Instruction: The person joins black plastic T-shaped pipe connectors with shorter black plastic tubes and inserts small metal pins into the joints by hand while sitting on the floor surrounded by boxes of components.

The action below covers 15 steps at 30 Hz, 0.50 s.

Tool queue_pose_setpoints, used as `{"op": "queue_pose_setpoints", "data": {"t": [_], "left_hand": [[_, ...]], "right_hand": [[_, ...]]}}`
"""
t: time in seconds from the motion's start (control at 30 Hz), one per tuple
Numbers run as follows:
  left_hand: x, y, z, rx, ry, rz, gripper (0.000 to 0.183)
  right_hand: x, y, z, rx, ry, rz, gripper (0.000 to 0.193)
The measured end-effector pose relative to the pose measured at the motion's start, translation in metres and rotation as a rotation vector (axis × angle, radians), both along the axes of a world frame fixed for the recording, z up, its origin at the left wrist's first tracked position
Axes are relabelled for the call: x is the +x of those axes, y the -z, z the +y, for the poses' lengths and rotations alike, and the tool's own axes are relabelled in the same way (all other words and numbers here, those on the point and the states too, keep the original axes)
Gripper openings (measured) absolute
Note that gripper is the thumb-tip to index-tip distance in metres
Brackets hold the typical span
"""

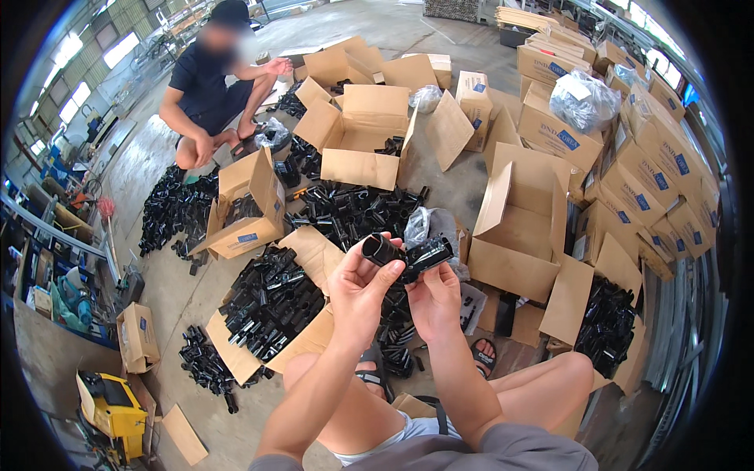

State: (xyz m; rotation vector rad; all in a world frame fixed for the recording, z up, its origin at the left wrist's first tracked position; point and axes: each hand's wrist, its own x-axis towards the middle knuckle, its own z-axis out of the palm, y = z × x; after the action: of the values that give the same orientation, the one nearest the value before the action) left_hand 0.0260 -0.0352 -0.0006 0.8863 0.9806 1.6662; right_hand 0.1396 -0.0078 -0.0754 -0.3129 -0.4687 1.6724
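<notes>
Black plastic fittings are what both hands work on, held up in front of the chest above the knees. The left hand [357,286] pinches a short black tube piece [380,249], its fingers clenched round the barrel with the thumb on the near side. The right hand [434,297] grips a longer black bracket piece [426,256] from below, and the two parts meet, or nearly meet, between the hands. Both look like hard moulded plastic: light, stiff, a little glossy and so likely slippery, but not fragile. The round barrel seems the surest place to hold the tube, and the flat sides the bracket.

On the concrete floor [169,294] just ahead lies a flattened cardboard sheet [310,251] heaped with more black fittings, with further piles beyond it. Open cartons [365,129] stand all round, and stacked closed boxes [628,157] rise on the right. A clear bag [583,100] of parts sits on one. Another person [212,86] squats at the far left. Nothing stands between the hands.
</notes>
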Motion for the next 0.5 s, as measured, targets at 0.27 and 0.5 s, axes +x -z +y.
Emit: {"op": "queue_pose_setpoints", "data": {"t": [0.27, 0.5], "left_hand": [[-0.003, 0.0, -0.001, 0.019, 0.023, -0.008, 0.042], [-0.004, 0.001, -0.003, -0.014, 0.056, 0.002, 0.043]], "right_hand": [[-0.003, -0.005, -0.003, -0.039, 0.012, 0.016, 0.017], [0.0, 0.005, -0.003, -0.008, 0.037, -0.002, 0.018]]}}
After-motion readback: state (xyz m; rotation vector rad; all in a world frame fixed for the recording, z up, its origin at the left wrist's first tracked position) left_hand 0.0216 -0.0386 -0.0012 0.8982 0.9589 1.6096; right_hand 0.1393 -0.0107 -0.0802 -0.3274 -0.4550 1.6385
